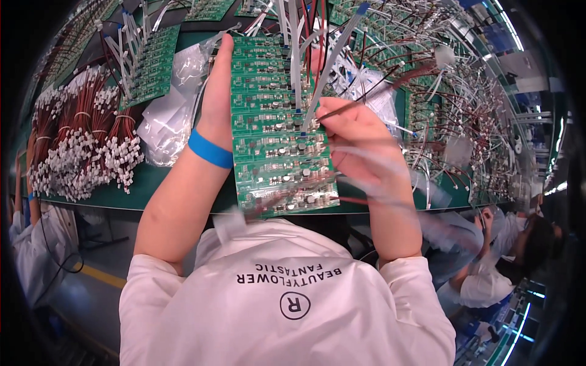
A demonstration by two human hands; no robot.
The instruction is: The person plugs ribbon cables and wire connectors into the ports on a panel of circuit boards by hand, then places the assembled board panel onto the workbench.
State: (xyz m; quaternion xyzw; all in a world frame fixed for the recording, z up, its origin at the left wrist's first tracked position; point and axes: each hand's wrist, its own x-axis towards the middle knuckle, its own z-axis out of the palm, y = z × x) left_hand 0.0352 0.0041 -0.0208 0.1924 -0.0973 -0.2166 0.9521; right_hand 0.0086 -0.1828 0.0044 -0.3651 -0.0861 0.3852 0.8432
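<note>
A long panel of green circuit boards (262,125) is held up in front of me, tilted, with white flat cables (297,67) and red and black wires rising from its right side. My left hand (217,100), a blue band on its wrist, grips the panel's left edge; its thumb lies along that edge and the other fingers are hidden behind. At the right edge my right hand (360,131) is closed, thumb and fingertip pinching dark red wires (390,85) close to the boards. Motion smears the loose wires and cables around the right forearm and the panel's lower end.
Bundles of red-brown wires with white connectors (85,143) lie on the green table (165,192) at left. Clear plastic bags (174,110) sit beside them. More wired board panels (152,67) stand around the back and right. Another person (488,268) is at lower right.
</note>
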